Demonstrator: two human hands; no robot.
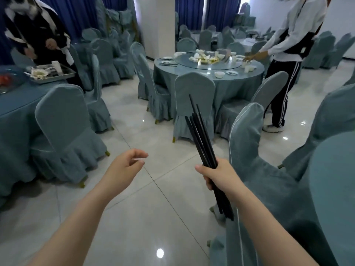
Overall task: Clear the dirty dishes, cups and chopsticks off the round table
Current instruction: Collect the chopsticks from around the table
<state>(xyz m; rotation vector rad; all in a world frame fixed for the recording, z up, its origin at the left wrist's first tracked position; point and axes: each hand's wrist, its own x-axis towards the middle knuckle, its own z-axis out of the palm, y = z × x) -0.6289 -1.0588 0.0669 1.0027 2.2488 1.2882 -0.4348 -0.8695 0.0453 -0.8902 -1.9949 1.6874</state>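
Chopsticks (201,139), a black bundle of several, stand gripped in the right hand (218,175), whose fingers wrap round them near the middle so the tips fan out upward and the butts hang below the wrist; the left hand (124,166) hangs free over the tiled floor with fingers loosely curled and holding nothing. Both hands are in the aisle between covered chairs, well apart from any tabletop. Ahead, a round table (209,81) carries bowls, cups and more chopsticks on its glass turntable and cloth, where a person in a white top (299,29) reaches over the rim. At far left a metal tray (55,74) of used dishes sits on another tabletop beside a person in a striped jacket (36,29). The step in hand looks like carrying the collected bundle to a drop-off, probably that tray. To do it well, tighten the grip so no stick slides out, keep the splayed tips pointed away from the people nearby, and bring the free hand under the lower ends to square them before laying them down flat
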